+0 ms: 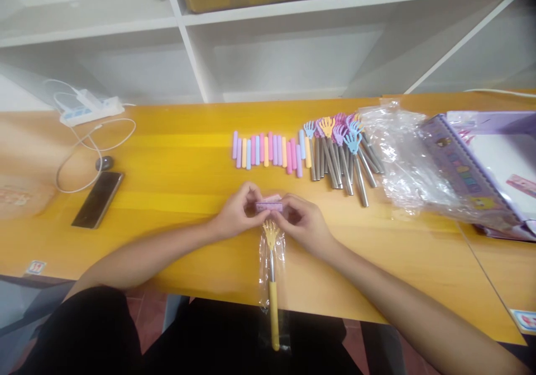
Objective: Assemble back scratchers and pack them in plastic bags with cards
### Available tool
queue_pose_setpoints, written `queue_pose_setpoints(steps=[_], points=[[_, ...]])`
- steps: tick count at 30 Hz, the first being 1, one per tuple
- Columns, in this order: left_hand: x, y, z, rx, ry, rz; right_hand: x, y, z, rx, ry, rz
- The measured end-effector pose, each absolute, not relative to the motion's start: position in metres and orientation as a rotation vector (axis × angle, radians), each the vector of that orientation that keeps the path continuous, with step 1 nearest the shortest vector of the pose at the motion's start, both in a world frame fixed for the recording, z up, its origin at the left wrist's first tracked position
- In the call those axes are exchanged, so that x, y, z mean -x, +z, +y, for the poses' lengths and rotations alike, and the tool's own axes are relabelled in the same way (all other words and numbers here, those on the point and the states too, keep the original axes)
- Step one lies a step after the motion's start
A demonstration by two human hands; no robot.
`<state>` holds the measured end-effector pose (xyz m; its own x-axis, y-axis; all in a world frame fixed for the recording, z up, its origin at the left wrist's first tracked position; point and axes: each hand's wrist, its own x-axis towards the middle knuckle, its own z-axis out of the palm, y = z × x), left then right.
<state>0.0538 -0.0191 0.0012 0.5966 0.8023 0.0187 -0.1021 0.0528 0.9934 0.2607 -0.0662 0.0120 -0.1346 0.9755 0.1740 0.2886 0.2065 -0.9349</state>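
Now, both your hands pinch a small card

Your left hand [239,213] has its thumb and fingertips closed on the left end of the pink-and-purple card [269,206], and your right hand [307,224] grips the right end the same way. The card seems folded, with a pink part showing beyond the purple strip. At six o'clock from it, just below your fingertips, a yellow back scratcher [273,308] lies in a clear bag [281,269], its claw toward your hands and its handle reaching past the near edge of the desk [180,188]. Whether the card touches the bag, you cannot tell from this view.

At twelve o'clock from your hands, a row of pastel tubes [270,147] lies side by side. At two o'clock, you have a pile of back scratchers [341,157] with bare metal handles and coloured claws. Between two and three, loose clear wrappers [406,168] lie against the purple box [456,168], which sits near three o'clock with a pink piece [521,185] inside. Toward nine o'clock are your phone [98,200] and a dark mouse [104,163]; at ten, a white power strip [92,111].
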Motion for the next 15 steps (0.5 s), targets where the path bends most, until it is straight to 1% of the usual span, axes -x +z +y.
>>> queue_pose_setpoints(steps=[5, 15], points=[[-0.054, 0.0027, -0.0188, -1.366, 0.758, 0.651, -0.2601, 0.015, -0.0675, 1.237, 0.917, -1.636], [-0.0497, 0.0025, -0.0166, -1.46, 0.768, 0.724, -0.2668, 0.0153, -0.0681, 1.227, 0.909, -1.651]])
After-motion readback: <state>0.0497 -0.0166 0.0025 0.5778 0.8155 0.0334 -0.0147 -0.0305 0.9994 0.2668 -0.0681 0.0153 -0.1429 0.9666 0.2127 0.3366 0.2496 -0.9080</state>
